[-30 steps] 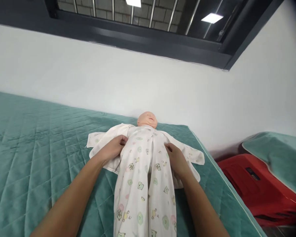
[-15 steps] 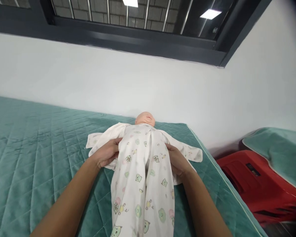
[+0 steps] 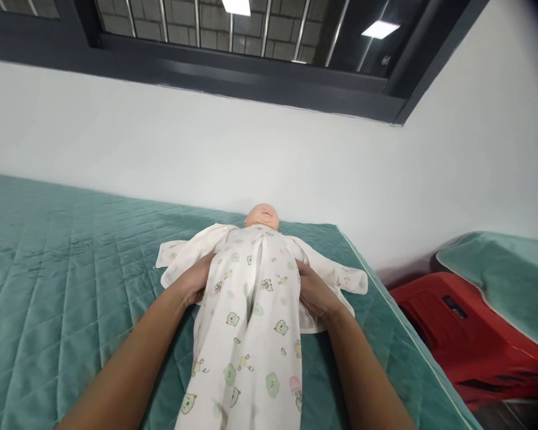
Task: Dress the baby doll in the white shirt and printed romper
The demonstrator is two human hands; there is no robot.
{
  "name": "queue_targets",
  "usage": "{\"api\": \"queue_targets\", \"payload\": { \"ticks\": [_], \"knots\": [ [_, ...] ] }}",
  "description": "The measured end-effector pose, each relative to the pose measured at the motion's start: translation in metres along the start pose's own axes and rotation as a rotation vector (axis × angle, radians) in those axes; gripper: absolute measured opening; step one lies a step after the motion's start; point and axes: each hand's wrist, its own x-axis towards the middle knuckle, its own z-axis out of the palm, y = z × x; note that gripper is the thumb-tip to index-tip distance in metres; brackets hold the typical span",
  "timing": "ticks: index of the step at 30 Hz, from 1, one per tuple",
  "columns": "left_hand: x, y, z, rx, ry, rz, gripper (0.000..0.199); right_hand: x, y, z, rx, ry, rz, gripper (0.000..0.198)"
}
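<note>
One left hand [image 3: 198,280] and one right hand [image 3: 314,291] equally near flank the printed garment [image 3: 251,334], running from the doll's head [image 3: 262,217] wearerward over the green quilt [image 3: 107,286], tucked fingers' spread and grip untellable.

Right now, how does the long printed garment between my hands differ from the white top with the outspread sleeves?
The printed garment runs lengthwise toward you, past the picture's bottom edge; the white top spreads sideways.
The printed garment has figures scattered all over; the white top looks mostly plain, with prints toward the sleeve ends.
The printed garment lies uppermost; the white top shows from beneath it on both sides.
Both are pale fabric.
</note>
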Motion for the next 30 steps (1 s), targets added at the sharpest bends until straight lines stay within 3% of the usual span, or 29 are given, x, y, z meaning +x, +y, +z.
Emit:
{"api": "queue_targets", "payload": {
  "ticks": [3,9,17,26,30],
  "knots": [
    [0.000,0.001,0.002,0.044,-0.019,-0.073,0.027,0.001,0.001,0.002,-0.046,0.022,-0.022,0.045],
    [-0.002,0.004,0.007,0.112,-0.098,-0.029,0.024,0.002,0.000,0.003,-0.116,0.067,0.002,0.043],
    [-0.005,-0.001,0.015,0.157,0.076,0.088,0.018,-0.001,-0.005,0.002,-0.216,0.046,0.051,0.040],
    [-0.003,-0.002,0.012,0.113,-0.011,0.047,0.022,0.005,-0.004,-0.002,-0.276,-0.014,0.031,0.038],
    [-0.002,-0.001,0.011,0.085,0.025,-0.003,0.025,0.005,0.000,-0.001,-0.247,-0.016,0.041,0.038]
  ]
}}
